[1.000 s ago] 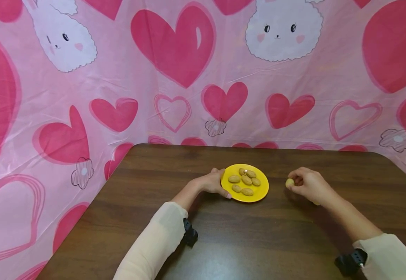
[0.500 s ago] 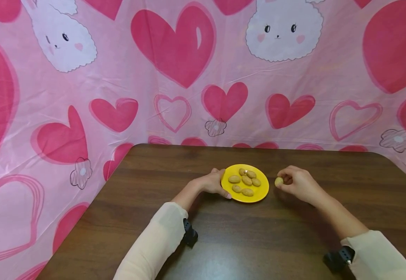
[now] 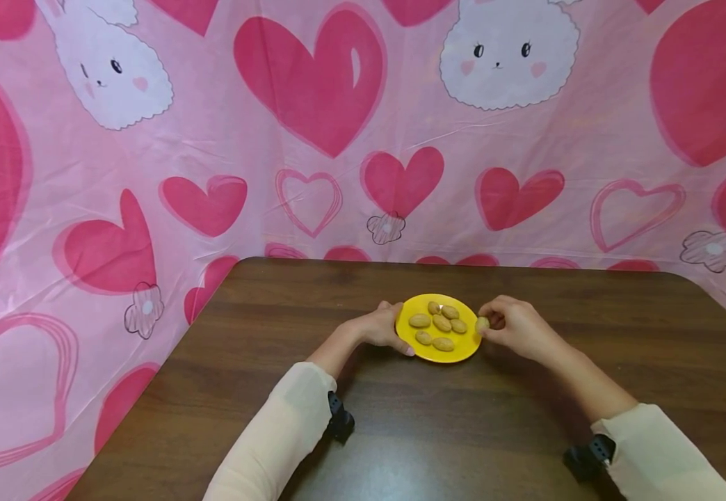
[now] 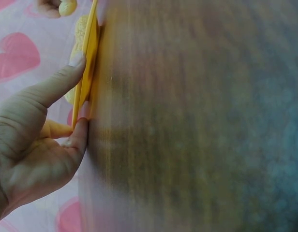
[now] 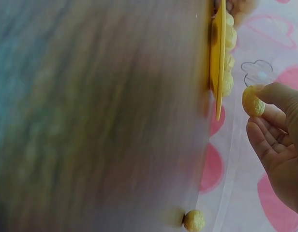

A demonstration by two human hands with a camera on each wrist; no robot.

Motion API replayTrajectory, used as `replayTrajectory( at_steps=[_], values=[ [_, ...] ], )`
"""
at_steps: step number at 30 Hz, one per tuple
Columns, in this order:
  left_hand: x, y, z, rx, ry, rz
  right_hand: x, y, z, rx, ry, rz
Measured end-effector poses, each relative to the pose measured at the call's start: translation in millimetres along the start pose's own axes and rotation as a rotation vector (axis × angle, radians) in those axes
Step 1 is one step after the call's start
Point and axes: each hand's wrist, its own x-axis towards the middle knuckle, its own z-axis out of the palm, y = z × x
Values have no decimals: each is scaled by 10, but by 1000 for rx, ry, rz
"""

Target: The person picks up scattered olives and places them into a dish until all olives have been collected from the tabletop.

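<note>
Several tan unshelled peanuts lie on a small yellow plate on the table. My left hand grips the plate's left edge; in the left wrist view the thumb lies at the rim and fingertips meet the edge lower down. At the opposite side, my right hand pinches one peanut between thumb and fingers. In the head view this peanut overlaps the plate's right rim. The right wrist view shows it raised off the table, a short way from the rim.
Another peanut sits on the brown wooden table, shown only by the right wrist view. A pink heart-patterned cloth hangs behind the table's far edge. Dark wrist cameras are strapped to both forearms.
My right hand has carried the peanut left across the table, up to the plate's right rim. The left hand and the plate have stayed where they were.
</note>
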Motion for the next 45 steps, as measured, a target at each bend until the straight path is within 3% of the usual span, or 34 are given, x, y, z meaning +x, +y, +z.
replayTrajectory(
  at_steps=[10,23,32,45],
  values=[
    [-4,11,-2,-8,-2,-16,33,-51,53,0,-50,-24],
    [-11,0,0,-28,-3,-14,107,-107,152,-2,-81,-118],
    [-12,-7,-3,-24,-8,-17,122,-124,187,-22,-158,-64],
    [-32,14,-13,-28,-9,-14,152,-133,216,-11,-208,-58]
  ],
)
